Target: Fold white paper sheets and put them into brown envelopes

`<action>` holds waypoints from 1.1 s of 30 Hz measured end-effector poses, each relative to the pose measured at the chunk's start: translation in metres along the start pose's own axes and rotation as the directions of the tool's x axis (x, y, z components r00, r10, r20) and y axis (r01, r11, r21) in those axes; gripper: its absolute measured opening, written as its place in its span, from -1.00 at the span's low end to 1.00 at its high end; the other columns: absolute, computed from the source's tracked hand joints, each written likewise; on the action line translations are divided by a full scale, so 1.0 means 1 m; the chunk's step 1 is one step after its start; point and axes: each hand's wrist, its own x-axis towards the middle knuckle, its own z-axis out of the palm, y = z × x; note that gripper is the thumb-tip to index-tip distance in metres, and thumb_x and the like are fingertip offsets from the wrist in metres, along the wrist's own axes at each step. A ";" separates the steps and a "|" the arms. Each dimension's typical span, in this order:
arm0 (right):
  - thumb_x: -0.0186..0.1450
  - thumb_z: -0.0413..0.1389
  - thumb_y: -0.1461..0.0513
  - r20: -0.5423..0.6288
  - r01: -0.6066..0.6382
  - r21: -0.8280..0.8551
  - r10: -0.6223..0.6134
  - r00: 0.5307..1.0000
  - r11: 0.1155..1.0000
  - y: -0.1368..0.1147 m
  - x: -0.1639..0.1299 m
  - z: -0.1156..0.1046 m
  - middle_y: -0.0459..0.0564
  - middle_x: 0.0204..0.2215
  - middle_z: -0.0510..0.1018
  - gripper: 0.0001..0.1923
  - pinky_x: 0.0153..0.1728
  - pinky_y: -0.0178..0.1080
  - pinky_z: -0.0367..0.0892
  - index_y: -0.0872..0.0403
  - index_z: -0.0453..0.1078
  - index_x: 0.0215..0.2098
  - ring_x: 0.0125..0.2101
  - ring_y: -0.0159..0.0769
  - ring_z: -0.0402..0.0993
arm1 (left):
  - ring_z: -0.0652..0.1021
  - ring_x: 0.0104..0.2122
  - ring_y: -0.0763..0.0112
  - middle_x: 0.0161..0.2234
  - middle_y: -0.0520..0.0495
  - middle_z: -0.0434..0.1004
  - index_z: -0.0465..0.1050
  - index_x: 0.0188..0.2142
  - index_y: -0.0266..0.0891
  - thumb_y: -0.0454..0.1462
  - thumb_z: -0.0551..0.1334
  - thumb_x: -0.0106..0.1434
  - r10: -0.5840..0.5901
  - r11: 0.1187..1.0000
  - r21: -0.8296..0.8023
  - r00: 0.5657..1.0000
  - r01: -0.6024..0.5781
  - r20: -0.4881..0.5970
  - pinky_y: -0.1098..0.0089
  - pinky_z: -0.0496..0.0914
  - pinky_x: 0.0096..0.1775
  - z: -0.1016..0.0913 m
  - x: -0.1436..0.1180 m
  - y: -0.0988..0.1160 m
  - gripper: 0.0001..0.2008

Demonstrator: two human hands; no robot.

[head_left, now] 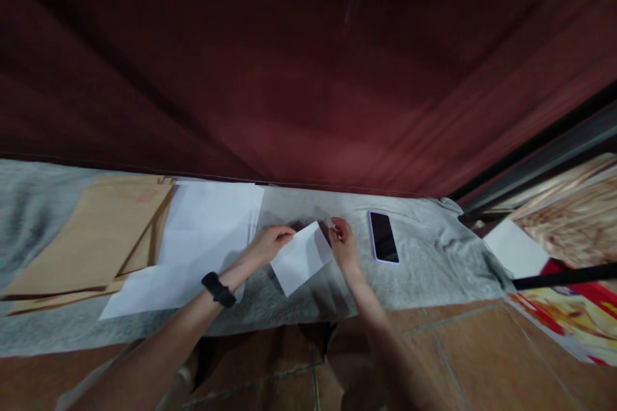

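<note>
A small folded sheet of white paper [299,262] is held tilted just above the grey cloth. My left hand [270,243], with a black watch [218,289] on its wrist, pinches the paper at its upper left edge between thumb and fingers. Close beside the paper's right edge is my right hand [344,243], its fingers bent and slightly apart with nothing visible between them. Whether its thumb touches the paper is hard to make out.
Large white sheets [205,221] and brown paper envelopes [96,231] lie to the left on the grey cloth [434,257]. On the right rests a phone [384,237]. A dark red fabric [308,90] rises behind. Beyond a black bar [563,277] is a colourful printed box [573,321].
</note>
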 end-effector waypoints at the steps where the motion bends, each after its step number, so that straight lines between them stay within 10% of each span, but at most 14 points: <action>1: 0.28 0.07 0.23 0.014 0.093 -0.073 -0.092 0.996 0.993 -0.002 -0.002 0.000 0.08 -0.03 0.55 -0.73 0.16 -0.09 0.27 0.02 0.47 -0.07 0.04 -0.14 0.42 | 0.57 -0.33 0.21 -0.36 -0.07 0.68 0.67 -0.31 -0.18 -0.13 0.22 0.13 0.013 1.000 0.015 1.000 -0.014 0.005 0.35 0.34 -0.30 0.001 0.002 0.001 -0.71; 8: 0.39 -0.05 0.27 0.332 0.216 -0.139 -0.160 0.930 0.966 -0.007 -0.027 0.024 0.00 -0.02 0.61 -0.64 0.21 -0.11 0.28 -0.07 0.53 0.00 0.05 -0.20 0.48 | 0.60 -0.26 0.15 -0.32 -0.10 0.70 0.68 -0.34 -0.13 -0.19 0.24 0.15 0.060 0.991 0.128 0.996 -0.051 -0.069 0.30 0.39 -0.18 0.009 0.025 0.002 -0.78; 16: 0.46 -0.01 0.18 0.504 0.454 -0.384 -0.230 0.833 0.804 0.013 -0.053 0.047 0.10 0.39 0.22 -0.45 0.41 0.06 -0.04 0.07 0.19 0.40 0.40 -0.10 0.07 | 0.57 -0.26 0.19 -0.26 -0.14 0.65 0.64 -0.26 -0.13 -0.31 0.19 0.22 0.089 0.936 0.349 0.985 -0.032 -0.147 0.28 0.39 -0.14 0.019 0.030 -0.009 -0.78; 33: 0.50 -0.05 0.07 0.256 0.338 -0.595 -0.226 0.940 0.729 0.031 -0.037 0.050 0.22 0.43 0.08 -0.37 0.40 0.09 -0.11 0.19 0.07 0.44 0.43 -0.01 -0.03 | 0.54 -0.31 0.33 -0.32 -0.03 0.55 0.59 -0.30 -0.19 -0.39 0.35 0.00 -0.081 0.980 -0.195 0.853 -0.025 -0.515 0.30 0.42 -0.12 0.017 0.021 -0.023 -0.77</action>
